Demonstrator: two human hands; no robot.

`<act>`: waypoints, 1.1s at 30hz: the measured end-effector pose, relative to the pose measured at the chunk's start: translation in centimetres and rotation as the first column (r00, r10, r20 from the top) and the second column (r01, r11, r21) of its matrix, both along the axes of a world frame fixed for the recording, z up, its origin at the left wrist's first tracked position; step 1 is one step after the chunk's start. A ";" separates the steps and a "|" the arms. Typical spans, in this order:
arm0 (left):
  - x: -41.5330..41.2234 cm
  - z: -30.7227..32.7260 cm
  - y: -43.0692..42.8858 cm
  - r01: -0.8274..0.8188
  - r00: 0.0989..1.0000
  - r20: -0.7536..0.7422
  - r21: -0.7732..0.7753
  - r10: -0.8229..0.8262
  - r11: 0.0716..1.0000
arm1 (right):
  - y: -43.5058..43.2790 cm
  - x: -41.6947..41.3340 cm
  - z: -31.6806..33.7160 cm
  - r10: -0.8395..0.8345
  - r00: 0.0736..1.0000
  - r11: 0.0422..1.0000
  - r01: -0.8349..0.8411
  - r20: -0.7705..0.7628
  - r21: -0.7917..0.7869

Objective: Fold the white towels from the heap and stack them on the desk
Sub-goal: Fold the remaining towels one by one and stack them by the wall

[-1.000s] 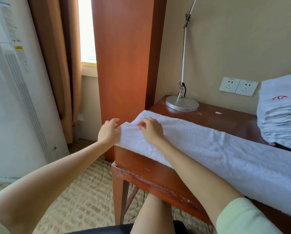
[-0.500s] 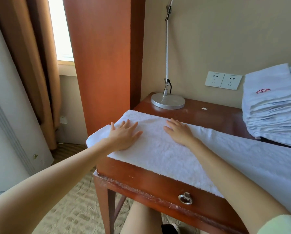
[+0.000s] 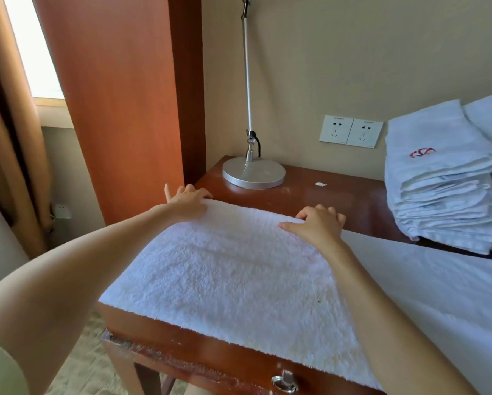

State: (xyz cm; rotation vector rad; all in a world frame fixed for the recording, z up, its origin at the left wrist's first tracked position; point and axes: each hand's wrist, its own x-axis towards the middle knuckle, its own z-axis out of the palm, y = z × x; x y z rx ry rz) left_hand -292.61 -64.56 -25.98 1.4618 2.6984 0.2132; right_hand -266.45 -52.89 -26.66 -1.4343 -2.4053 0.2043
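A white terry towel (image 3: 233,280) lies spread flat across the wooden desk (image 3: 347,198), running off to the right. My left hand (image 3: 186,201) is at its far left corner, fingers curled over the far edge. My right hand (image 3: 317,223) is on the same far edge further right, thumb lying on the cloth and fingers curled over the rim. A stack of folded white towels (image 3: 441,201), the top one with a red logo, sits at the desk's right rear.
A silver lamp base (image 3: 253,173) with its thin pole stands at the back of the desk. A small white scrap (image 3: 320,184) lies beside it. Two wall sockets (image 3: 350,131) are behind. A drawer ring pull (image 3: 285,384) hangs at the front. A wooden panel (image 3: 119,109) rises at left.
Both hands moved from pressing flat on the middle of the towel to its far edge, and their fingers have curled over that edge. The view has tilted down closer to the desk.
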 end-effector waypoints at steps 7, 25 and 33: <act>-0.5 1.5 -2.1 0.204 0.964 -0.186 0.050 -0.192 0.978 | -1.3 0.7 1.3 0.135 0.966 0.991 -0.131 -0.223 0.033; 1.8 3.9 -21.2 0.526 0.754 -0.503 0.075 -0.424 0.847 | -14.2 4.8 2.4 0.664 0.745 0.727 -0.621 -0.068 0.292; 2.3 2.5 -23.1 0.432 0.837 -0.318 -0.117 -0.445 0.894 | -14.9 5.1 2.0 0.673 0.740 0.740 -0.672 -0.020 0.037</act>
